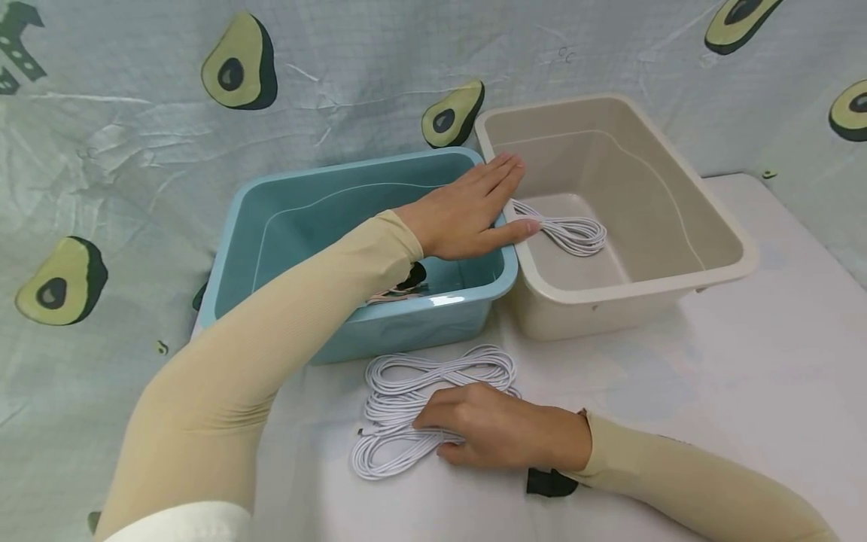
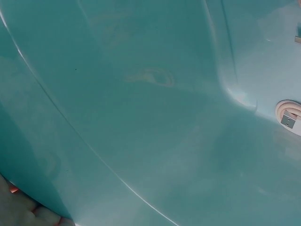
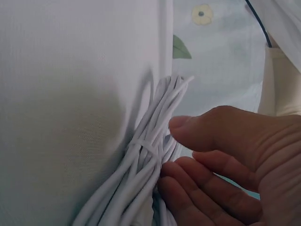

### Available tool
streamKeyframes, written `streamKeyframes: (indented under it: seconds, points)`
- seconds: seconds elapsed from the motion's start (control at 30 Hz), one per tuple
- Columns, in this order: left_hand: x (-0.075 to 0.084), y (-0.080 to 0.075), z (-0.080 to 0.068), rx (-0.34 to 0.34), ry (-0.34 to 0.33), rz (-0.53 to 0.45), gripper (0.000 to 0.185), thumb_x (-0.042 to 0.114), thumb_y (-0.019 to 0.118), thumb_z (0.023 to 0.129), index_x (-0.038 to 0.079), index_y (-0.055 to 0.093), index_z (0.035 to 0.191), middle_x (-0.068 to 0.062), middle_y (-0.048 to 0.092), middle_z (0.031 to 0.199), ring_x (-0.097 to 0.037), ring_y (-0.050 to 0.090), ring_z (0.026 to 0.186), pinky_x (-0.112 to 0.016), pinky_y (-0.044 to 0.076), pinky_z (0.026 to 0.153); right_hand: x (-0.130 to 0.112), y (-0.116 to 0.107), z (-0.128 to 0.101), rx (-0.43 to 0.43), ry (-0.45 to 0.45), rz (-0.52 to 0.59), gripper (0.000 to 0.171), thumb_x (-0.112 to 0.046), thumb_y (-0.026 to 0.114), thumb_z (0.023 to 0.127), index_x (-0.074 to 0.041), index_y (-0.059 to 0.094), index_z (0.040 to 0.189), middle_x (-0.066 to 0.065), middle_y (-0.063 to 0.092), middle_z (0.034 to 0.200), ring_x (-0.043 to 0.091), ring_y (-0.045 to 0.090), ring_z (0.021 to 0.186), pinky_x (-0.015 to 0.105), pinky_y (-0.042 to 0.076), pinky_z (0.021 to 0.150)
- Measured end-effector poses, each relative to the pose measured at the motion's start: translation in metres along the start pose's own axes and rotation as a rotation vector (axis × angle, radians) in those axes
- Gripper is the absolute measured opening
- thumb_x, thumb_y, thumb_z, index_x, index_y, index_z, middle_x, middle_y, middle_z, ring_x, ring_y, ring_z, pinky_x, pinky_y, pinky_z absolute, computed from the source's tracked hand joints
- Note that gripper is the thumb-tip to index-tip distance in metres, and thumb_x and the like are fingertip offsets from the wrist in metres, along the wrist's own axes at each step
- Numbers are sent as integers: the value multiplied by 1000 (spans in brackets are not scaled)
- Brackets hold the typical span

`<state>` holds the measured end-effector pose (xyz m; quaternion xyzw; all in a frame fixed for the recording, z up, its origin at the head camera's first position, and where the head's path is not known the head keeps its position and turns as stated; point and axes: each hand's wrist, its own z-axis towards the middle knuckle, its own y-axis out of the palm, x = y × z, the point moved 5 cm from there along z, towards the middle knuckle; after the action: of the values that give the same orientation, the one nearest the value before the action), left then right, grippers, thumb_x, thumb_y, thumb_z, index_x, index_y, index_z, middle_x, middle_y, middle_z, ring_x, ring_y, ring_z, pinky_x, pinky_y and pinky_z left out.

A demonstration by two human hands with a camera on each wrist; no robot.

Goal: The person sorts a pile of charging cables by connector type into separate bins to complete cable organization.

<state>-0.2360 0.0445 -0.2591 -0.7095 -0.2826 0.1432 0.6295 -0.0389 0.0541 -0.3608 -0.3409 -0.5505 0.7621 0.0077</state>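
Observation:
Two coiled bundles of white cable (image 1: pixel 440 370) lie side by side on the table. My right hand (image 1: pixel 488 425) has its curled fingers and thumb about the middle of the nearer bundle. In the right wrist view, thumb and fingertips meet the side of a tied white cable bundle (image 3: pixel 141 165). My left hand (image 1: pixel 467 207), fingers straight, is over the right rim of the blue bin (image 1: pixel 366 169), its fingertips reaching the edge of the beige bin (image 1: pixel 643 290). Another white cable coil (image 1: pixel 576 235) lies inside the beige bin, partly behind the left thumb.
The blue bin holds a black item (image 1: pixel 412 277) and pinkish cable, partly hidden by the left sleeve. A coiled cable with a USB plug (image 2: pixel 288 120) shows there too. A black object (image 1: pixel 550 482) is beneath the right wrist. A curtain with avocados (image 1: pixel 240 71) hangs behind.

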Motion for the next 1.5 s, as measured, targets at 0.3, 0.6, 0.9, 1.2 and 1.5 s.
streamKeyframes:
  seconds: [0.3,0.6,0.9,1.2,1.5]
  points:
    - [1,0,0,-3,7,1,91,69,25,105,11,-10,166,-2,-12,176,-18,-12,165,-34,-3,136,-2,5,1,51,-8,-56,32,0,77,86,-8,75,117,-1,77,112,7,72,107,15,58,91]
    - [0,2,-1,1,5,2,91,69,25,105,10,-8,166,-2,-12,176,-19,-12,165,-35,-3,136,-10,11,-1,56,-38,-106,33,4,77,85,-11,76,114,-3,76,110,6,72,106,13,58,91]
    - [-2,2,-4,8,-1,-5,91,69,25,105,11,-9,166,-2,-12,176,-18,-12,165,-35,-2,136,-13,14,0,-26,-44,-74,32,-2,78,87,-13,75,117,-4,74,112,3,69,105,7,54,91]
    - [-1,0,-3,10,1,-2,91,68,26,105,10,-8,166,-2,-12,176,-19,-12,165,-35,-3,136,-12,16,-2,-77,-75,-192,36,-2,73,91,-12,71,126,-3,72,119,6,68,115,13,55,97]
    - [1,-1,-2,14,15,-8,90,67,26,106,8,-6,166,-4,-10,177,-20,-11,165,-35,-2,137,-13,17,-2,-105,-34,-117,34,1,72,91,-14,75,121,-3,75,114,4,70,112,13,57,95]
